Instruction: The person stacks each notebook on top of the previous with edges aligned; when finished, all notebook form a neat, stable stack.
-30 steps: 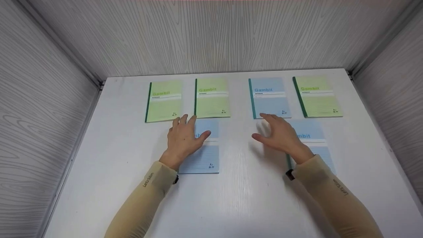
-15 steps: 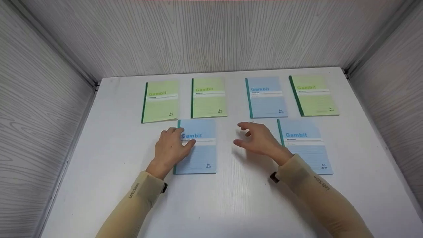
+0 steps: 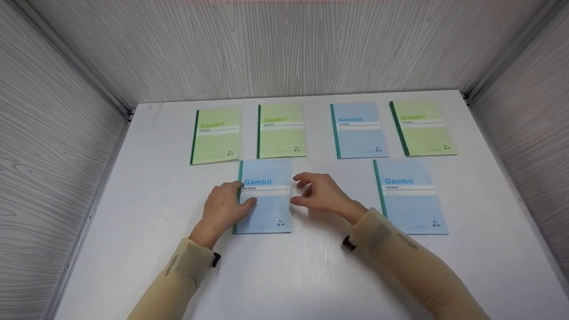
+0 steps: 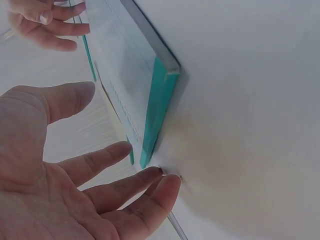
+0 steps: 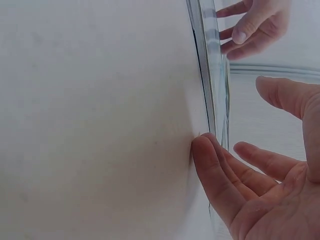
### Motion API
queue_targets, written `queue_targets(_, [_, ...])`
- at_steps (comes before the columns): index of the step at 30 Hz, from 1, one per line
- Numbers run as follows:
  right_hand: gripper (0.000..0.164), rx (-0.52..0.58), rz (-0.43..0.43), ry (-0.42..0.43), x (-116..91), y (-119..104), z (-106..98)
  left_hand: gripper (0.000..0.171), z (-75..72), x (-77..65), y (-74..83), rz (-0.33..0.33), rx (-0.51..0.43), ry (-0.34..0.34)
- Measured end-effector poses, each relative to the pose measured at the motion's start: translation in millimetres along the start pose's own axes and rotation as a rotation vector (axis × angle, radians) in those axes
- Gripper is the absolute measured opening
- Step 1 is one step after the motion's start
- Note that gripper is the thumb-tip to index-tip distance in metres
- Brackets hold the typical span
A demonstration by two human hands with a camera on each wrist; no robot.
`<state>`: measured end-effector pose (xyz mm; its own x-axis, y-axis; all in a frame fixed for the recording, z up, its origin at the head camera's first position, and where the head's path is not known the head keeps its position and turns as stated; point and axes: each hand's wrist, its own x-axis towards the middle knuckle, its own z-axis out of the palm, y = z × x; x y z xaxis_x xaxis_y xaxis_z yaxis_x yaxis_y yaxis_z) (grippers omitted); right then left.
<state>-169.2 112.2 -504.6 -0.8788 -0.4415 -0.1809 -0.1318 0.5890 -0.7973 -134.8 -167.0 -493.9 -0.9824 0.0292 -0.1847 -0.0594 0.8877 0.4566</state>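
A blue "Gambit" notebook (image 3: 269, 212) with a teal spine lies flat between both hands, in the near row at left. My left hand (image 3: 223, 203) is at its spine side, its thumb over the cover and its fingertips beside the spine. In the left wrist view, a gap shows between that thumb and the notebook. At the opposite long edge is my right hand (image 3: 323, 194), with loosely bent fingers. The right wrist view has its fingertips (image 5: 204, 146) down at the table beside the page edge, the thumb raised away. Neither hand pinches the notebook.
Another blue notebook (image 3: 411, 206) lies to the right, partly behind the right sleeve. Along the back of the white table (image 3: 311, 275) are three green notebooks, at left (image 3: 218, 144), centre-left (image 3: 282, 140) and far right (image 3: 426, 135), plus one blue notebook (image 3: 360, 138). Woodgrain panels enclose three sides.
Both hands have come nearer to me and moved left. The left hand has gone from over the near left notebook to its spine; the right hand has come to its right edge. The notebooks stay put.
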Motion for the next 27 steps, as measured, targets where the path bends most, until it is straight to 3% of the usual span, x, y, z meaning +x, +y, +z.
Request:
queue_targets(8, [0.065, 0.048, 0.0, -0.041, 3.9, -6.7, 10.0, 0.059, 1.0, -1.2, 3.1, -0.019, -0.044, -0.019])
queue_targets(15, [0.068, 0.047, 0.005, -0.033, 1.7, -7.6, 13.9, 0.046, -2.9, 0.7, 1.6, -0.031, -0.146, 0.005])
queue_targets(20, [0.068, 0.055, -0.009, -0.029, 0.6, -6.6, 15.3, 0.04, -4.8, 0.0, -4.8, -0.04, -0.332, 0.017])
queue_targets(27, [0.066, 0.076, -0.023, -0.024, -1.2, -2.3, 15.9, 0.049, -1.0, -0.6, -14.3, -0.133, -0.663, -0.033])
